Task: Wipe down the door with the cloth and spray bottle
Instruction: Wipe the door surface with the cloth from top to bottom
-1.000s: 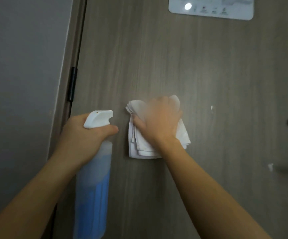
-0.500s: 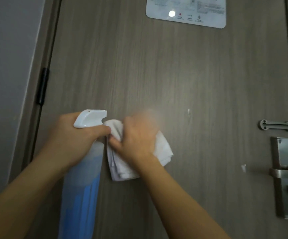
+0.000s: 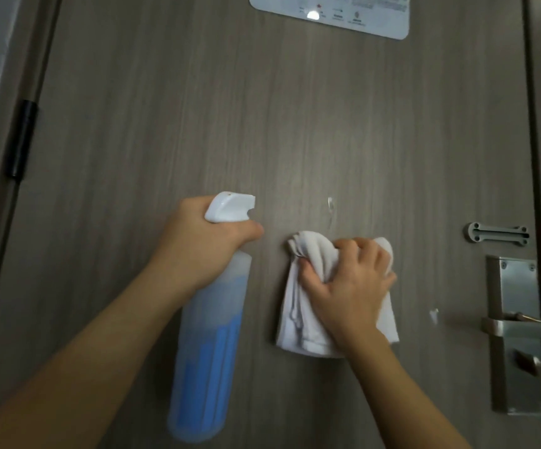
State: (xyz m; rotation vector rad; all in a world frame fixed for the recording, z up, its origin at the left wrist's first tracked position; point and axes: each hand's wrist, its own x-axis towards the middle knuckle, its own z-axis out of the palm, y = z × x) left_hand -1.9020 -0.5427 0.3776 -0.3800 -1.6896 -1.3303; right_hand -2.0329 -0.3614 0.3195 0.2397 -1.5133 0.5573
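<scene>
White cloth point(image 3: 304, 306) pressed on the brown door point(image 3: 198, 108).
Right hand point(image 3: 350, 286) grips it; left hand point(image 3: 201, 244) holds the spray bottle point(image 3: 211, 345).

Left hand point(image 3: 198, 244) raised at left, fingers curled round spray bottle point(image 3: 211, 319) neck, forefinger stretched forward under nozzle. Right hand point(image 3: 350, 286) at right, fingers and thumb bunched on cloth point(image 3: 308, 319), palm pressing it flat. Both forearms bare, reaching up from near edge, well apart.

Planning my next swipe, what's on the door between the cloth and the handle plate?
In the head view, one small white speck on the door, between cloth and handle plate.
</scene>
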